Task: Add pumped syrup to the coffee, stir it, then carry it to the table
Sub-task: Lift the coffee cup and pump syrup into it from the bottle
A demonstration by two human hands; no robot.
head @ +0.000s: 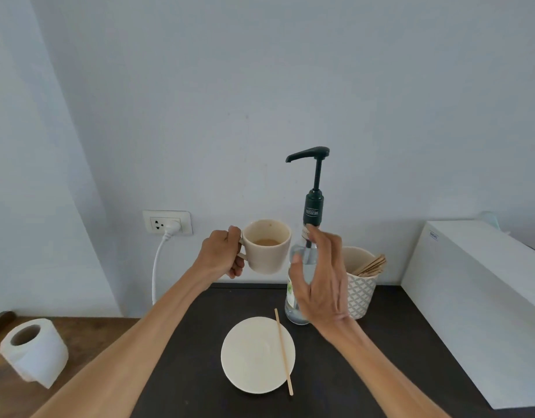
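Note:
My left hand (222, 253) grips the handle of a cream cup (267, 251) with light brown coffee inside, held up in the air below the spout of the pump. The clear syrup bottle (302, 260) with its dark green pump head (311, 153) stands on the dark counter. My right hand (323, 280) is in front of the bottle with fingers spread, close to the glass; whether it touches is unclear. A cream saucer (254, 354) lies on the counter below, with a thin wooden stir stick (283, 351) resting across its right side.
A patterned cup of brown paper sachets (363, 285) stands right of the bottle. A white box-shaped appliance (483, 297) fills the right side. A toilet paper roll (34, 351) sits on the wooden surface at left. A white plug and cable (169, 229) hang from the wall socket.

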